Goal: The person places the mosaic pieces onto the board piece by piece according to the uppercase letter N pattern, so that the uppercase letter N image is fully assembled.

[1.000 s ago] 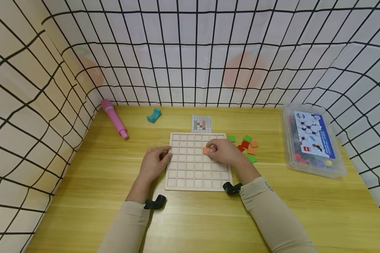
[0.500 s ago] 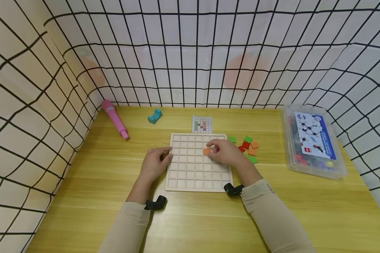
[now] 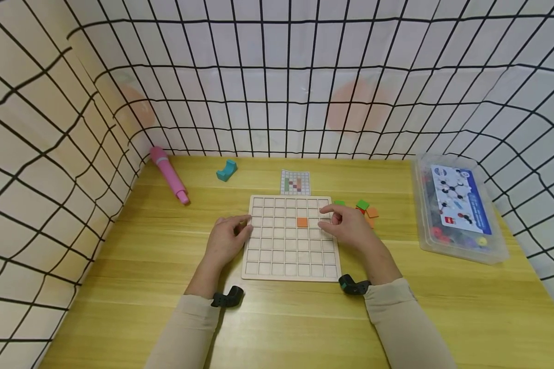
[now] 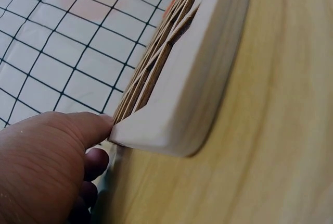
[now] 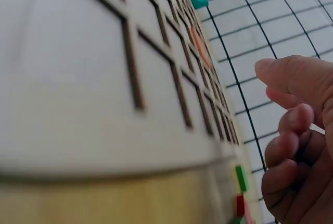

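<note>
A pale wooden grid board (image 3: 291,258) lies flat on the table, carrying one orange square tile (image 3: 302,222) in a cell right of centre. At its left edge is my left hand (image 3: 225,240); the thumb (image 4: 96,129) touches the rim in the left wrist view. My right hand (image 3: 353,230) hovers over the board's right edge, thumb and index finger apart, holding nothing. Its other fingers (image 5: 283,148) are bent in the right wrist view. Just beyond that hand lie loose tiles, including a green tile (image 3: 362,204) and an orange tile (image 3: 372,212), partly hidden by it.
A small card (image 3: 296,183) printed with a coloured grid pattern lies against the board's far edge. Further left are a teal curved block (image 3: 226,170) and a pink microphone-shaped object (image 3: 169,175). A clear plastic case (image 3: 459,205) sits at the right. Black-lined fabric walls (image 3: 277,87) surround the table.
My right hand has let go of the orange tile and drawn back to the right, leaving it in its cell. My left hand stays at the board's left edge.
</note>
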### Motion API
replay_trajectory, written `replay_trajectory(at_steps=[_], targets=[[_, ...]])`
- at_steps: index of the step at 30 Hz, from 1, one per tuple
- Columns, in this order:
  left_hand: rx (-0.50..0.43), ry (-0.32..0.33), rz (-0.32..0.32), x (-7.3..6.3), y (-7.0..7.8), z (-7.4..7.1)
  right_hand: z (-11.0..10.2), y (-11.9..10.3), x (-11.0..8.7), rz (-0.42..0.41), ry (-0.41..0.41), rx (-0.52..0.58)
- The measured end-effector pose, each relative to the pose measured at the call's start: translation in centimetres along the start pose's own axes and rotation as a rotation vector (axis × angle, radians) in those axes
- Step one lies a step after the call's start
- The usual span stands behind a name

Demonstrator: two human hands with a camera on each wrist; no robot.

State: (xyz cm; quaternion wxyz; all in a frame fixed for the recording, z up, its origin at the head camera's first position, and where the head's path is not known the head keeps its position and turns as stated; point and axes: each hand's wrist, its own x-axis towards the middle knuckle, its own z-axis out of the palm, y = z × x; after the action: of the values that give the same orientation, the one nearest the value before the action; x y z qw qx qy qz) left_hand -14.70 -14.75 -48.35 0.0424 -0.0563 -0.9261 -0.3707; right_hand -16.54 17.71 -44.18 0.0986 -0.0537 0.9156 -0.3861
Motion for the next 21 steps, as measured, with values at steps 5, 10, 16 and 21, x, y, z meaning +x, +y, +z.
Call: replay_trajectory(at_steps=[5, 10, 16, 21], targets=[[-0.002, -0.001, 0.0, 0.0, 0.1, -0.1, -0.8, 1.5, -0.9, 0.05, 0.049, 0.036], [-0.004, 0.0, 0.004, 0.0, 0.1, -0.1, -1.8, 3.3, -1.6, 0.08, 0.112, 0.047], [-0.004, -0.001, 0.008, 0.0, 0.2, -0.1, -3.2, 5.0, -2.4, 0.177, 0.187, 0.072], [-0.001, 0.002, 0.006, 0.0, 0.2, -0.2, -3.8, 6.0, -2.9, 0.218, 0.234, 0.061]])
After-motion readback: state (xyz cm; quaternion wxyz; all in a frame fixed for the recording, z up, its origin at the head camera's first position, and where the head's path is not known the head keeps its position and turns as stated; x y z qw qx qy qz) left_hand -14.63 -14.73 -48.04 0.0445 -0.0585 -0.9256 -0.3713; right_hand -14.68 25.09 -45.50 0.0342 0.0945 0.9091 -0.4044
